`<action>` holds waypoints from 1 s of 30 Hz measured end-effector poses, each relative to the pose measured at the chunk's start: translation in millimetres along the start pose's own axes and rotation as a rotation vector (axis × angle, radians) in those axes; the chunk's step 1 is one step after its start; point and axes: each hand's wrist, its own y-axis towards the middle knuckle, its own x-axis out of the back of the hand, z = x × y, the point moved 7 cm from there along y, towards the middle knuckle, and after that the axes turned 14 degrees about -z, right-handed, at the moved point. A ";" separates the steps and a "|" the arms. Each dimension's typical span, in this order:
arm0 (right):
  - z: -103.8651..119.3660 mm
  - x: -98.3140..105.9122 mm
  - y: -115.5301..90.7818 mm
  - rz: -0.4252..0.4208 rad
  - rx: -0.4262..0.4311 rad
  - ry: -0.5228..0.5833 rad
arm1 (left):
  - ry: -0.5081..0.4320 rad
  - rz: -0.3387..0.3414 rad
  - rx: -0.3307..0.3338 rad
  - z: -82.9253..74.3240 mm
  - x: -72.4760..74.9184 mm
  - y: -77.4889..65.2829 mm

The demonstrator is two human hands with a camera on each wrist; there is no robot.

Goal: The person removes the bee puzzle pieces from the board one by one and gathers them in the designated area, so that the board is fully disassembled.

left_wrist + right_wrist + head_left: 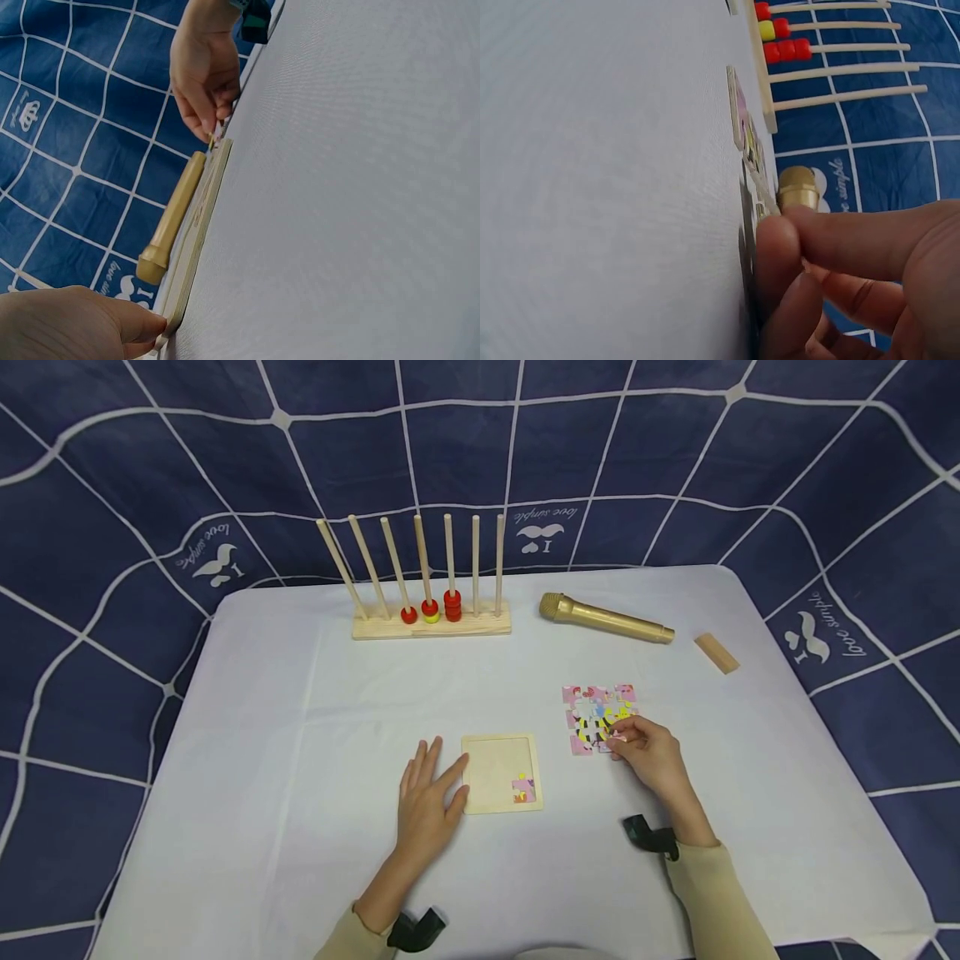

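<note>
A shallow square wooden puzzle tray (489, 772) lies on the table, with one pink jigsaw piece (524, 790) in its lower right corner. My left hand (426, 806) rests at the tray's left side, fingers mostly straight, index finger and thumb touching the rim. To the right of the tray, several pink and yellow puzzle pieces (592, 714) lie grouped in a square. Over the lower right of that group, my right hand (654, 758) pinches a puzzle piece (618, 737) between thumb and index finger; the fingers cover much of it.
Behind the tray stands a wooden peg abacus (480, 625) with upright rods and several red and yellow beads. A gold microphone (611, 620) lies to its right. Farther right is a small wooden block (717, 653). White cloth covers the table (315, 860).
</note>
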 end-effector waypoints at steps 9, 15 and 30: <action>1.2 1.0 -1.3 -0.050 0.013 -0.058 | 0.009 0.035 0.029 0.7 -0.5 1.1; 3.0 2.5 -1.7 -0.085 0.051 -0.132 | 0.015 0.029 0.020 1.0 -0.1 2.1; 28.3 -3.1 -10.9 -0.102 0.183 0.007 | 0.001 -0.002 -0.009 -1.8 1.1 1.6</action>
